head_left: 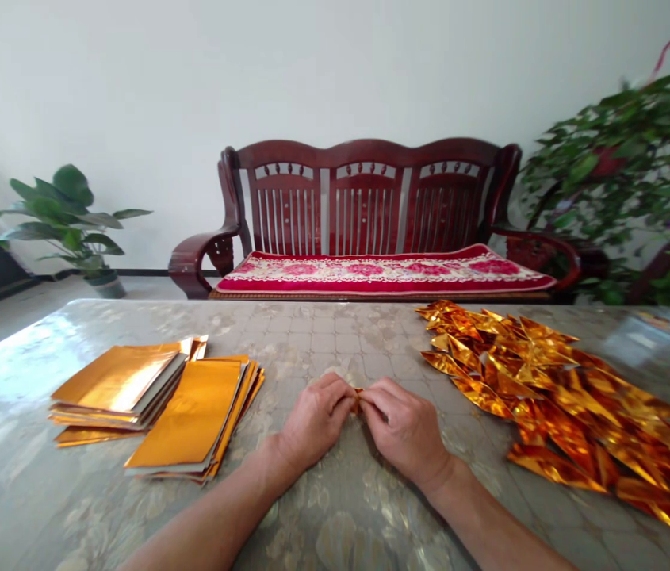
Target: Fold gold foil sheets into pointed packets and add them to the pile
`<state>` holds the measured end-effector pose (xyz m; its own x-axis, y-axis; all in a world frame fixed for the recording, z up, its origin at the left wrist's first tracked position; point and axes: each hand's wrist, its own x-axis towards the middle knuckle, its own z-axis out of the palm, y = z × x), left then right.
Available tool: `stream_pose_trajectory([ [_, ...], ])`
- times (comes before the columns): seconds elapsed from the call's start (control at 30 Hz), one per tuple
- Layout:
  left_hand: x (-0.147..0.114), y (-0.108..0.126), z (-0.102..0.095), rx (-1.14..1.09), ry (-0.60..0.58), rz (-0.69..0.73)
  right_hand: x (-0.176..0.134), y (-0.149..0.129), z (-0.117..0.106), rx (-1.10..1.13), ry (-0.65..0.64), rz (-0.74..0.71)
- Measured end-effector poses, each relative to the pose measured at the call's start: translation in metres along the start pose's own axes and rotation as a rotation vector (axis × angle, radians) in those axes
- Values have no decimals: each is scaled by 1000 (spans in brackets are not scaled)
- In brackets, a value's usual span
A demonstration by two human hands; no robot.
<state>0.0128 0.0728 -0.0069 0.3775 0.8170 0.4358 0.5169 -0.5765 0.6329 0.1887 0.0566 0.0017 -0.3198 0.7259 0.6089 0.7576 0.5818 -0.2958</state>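
Note:
My left hand [318, 419] and my right hand [403, 428] meet over the middle of the table, fingers pinched together. Between their fingertips shows a small bit of gold foil paper [358, 394], gripped from both sides and mostly covered by the fingers. To the left lie two stacks of flat gold foil sheets, a front stack [189, 412] and a back stack [117, 379], partly touching. A heap of folded gold foil pieces [549, 388], pointed at the ends, spreads over the right side.
A patterned, glossy cover lies over the table [311, 333]. Clear plastic packaging [647, 337] rests at the far right. Behind the table stand a dark red wooden bench [364, 159] with a floral cushion [382, 271], a potted plant [76, 218] and a leafy plant [620, 159].

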Motion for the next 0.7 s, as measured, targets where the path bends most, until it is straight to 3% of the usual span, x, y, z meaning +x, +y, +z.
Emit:
stream_pose_trajectory([
  [0.33, 0, -1, -1, -17, 21, -6, 0, 1, 2, 28, 1, 72],
  [0.7, 1, 5, -2, -39, 66, -23, 3, -3, 2, -9, 70, 58],
])
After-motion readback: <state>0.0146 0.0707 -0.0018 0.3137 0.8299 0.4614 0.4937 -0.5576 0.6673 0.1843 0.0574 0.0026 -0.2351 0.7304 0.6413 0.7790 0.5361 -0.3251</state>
